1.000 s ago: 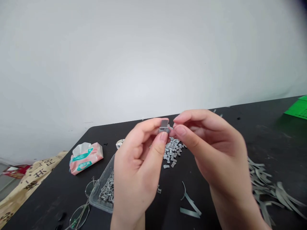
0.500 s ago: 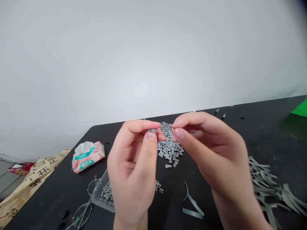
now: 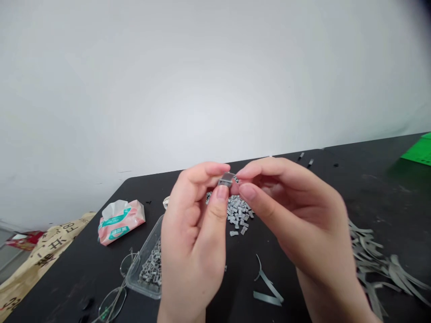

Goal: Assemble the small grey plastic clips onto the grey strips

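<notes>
Near the centre of the frame, 1 small grey plastic part (image 3: 226, 181) is held up above a black table (image 3: 370, 193), pinched between the thumb and forefinger of the left hand (image 3: 191, 229). Its right end is met by the thumb and forefinger of the right hand (image 3: 296, 211); these 2 fingers are brought close together and appear to touch the part, but whether it is gripped by them cannot be told. Directly below the hands, a heap of small grey plastic parts (image 3: 239, 213) is spread on the table. At lower centre-left, more such parts are held in a clear plastic tray (image 3: 134, 281), which is partly hidden by the left hand. Wire-framed eyeglasses (image 3: 112, 305) are laid just left of the tray, and a pink and white tissue packet (image 3: 121, 222) is placed above them. Thin grey strips (image 3: 267, 291) lie at lower centre, while a larger tangle of grey strips (image 3: 380, 269) is seen at the right edge. A green sheet (image 3: 419, 150) is visible at the upper right of the table, and a printed beige sack (image 3: 43, 255) is seen at lower left, beyond the table edge.
</notes>
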`<state>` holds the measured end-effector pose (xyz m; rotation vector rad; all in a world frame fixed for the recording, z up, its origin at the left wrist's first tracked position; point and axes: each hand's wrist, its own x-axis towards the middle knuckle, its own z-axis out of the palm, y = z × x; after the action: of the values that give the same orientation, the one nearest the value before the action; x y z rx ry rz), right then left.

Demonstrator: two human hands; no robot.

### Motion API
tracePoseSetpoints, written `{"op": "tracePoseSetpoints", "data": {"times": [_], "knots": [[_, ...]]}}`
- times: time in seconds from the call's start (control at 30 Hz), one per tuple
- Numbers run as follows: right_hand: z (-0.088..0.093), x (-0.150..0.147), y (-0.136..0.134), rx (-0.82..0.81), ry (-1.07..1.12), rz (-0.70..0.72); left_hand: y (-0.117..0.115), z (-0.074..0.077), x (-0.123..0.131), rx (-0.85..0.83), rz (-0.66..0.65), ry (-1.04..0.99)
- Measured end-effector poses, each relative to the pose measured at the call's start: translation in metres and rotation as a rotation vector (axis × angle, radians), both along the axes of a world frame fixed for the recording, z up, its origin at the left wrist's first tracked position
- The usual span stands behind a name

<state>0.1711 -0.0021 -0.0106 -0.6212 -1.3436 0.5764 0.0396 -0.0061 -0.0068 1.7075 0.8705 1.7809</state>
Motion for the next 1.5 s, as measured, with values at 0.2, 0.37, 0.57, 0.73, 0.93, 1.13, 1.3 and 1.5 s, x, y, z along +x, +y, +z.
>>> {"op": "tracePoseSetpoints", "data": {"times": [0.2, 0.37, 0.57, 0.73, 0.93, 1.13, 1.3, 1.5], "knots": [[0.000, 0.000, 0.006, 0.029, -0.062, 0.011, -0.002, -0.002, 0.002, 0.003, 0.022, 0.078], [-0.001, 0.001, 0.001, 0.043, -0.044, 0.022, -0.003, -0.003, 0.006, 0.072, 0.006, 0.056], [0.009, 0.007, -0.010, -0.039, -0.032, 0.159, -0.010, -0.003, 0.011, 0.141, -0.015, -0.127], [0.013, 0.010, -0.015, -0.081, 0.025, 0.230, -0.017, 0.003, 0.011, 0.127, -0.062, -0.117], [0.011, 0.013, -0.017, -0.072, 0.047, 0.213, -0.022, 0.006, 0.013, 0.089, 0.026, -0.048], [0.009, 0.014, -0.017, -0.034, 0.018, 0.165, -0.021, 0.005, 0.018, 0.099, 0.080, -0.093], [0.008, 0.011, -0.018, -0.009, 0.003, 0.096, -0.018, 0.005, 0.014, 0.126, 0.046, -0.088], [0.011, 0.009, -0.022, 0.097, -0.132, -0.129, -0.012, 0.003, 0.005, 0.196, 0.096, -0.006]]}}
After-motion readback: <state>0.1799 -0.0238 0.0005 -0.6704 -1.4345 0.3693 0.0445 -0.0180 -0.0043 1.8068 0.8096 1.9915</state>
